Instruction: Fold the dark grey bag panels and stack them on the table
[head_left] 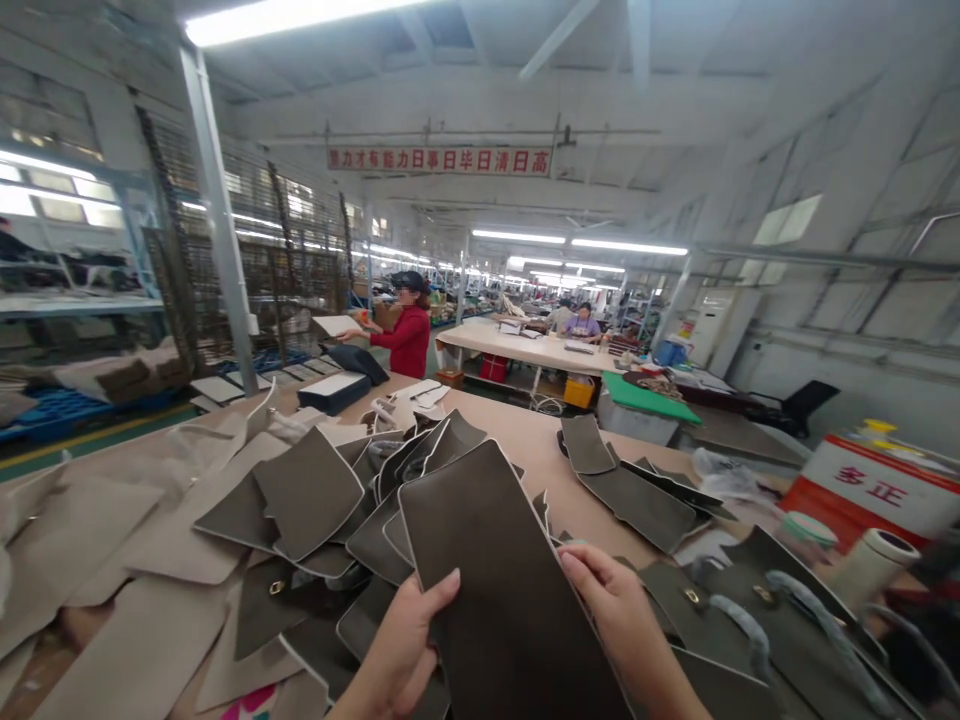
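Observation:
A dark olive-brown leather-like panel (510,570) with pale edges is held up in front of me, between both hands. My left hand (412,640) grips its left edge, the thumb lying on the front face and the other fingers partly behind. On the right edge, my right hand (611,595) pinches the panel between thumb and fingers. Behind it lies a heap of similar dark panels (311,495), some with a brass-coloured fitting (277,588). To the right are dark bag pieces (735,620) with plastic-wrapped handles (814,610).
Beige panels (142,640) cover the table's left side. More dark panels (637,500) lie beyond my right hand. A cream cylindrical container (874,565) and a red-and-white box (870,490) stand at right. A co-worker in red (409,340) handles a pale panel across the table.

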